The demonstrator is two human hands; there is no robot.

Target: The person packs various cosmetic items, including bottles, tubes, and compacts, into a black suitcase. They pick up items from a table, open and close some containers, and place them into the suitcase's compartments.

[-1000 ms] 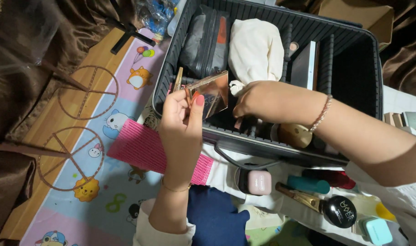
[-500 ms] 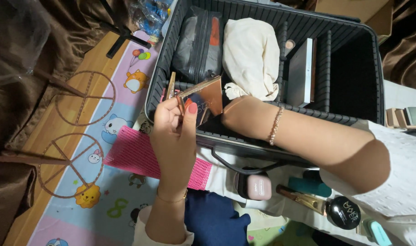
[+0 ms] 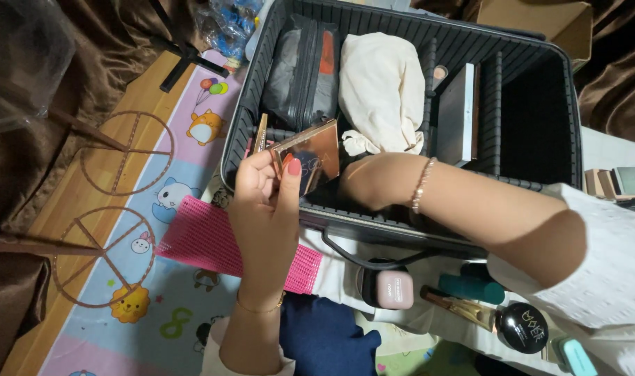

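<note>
The right hand has gone lower into the black case since a moment ago, and now it is tucked behind the shiny brown palette, so I cannot tell if its grip is closed or loose. The left hand pinches that palette by its near edge, holding it up just over the case's front wall. Deeper in the case lie a cream cloth bag and a black pouch.

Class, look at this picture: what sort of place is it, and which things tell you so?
Probably a home floor: a cartoon play mat, an open case being packed, and cosmetics lying beside it.
</note>
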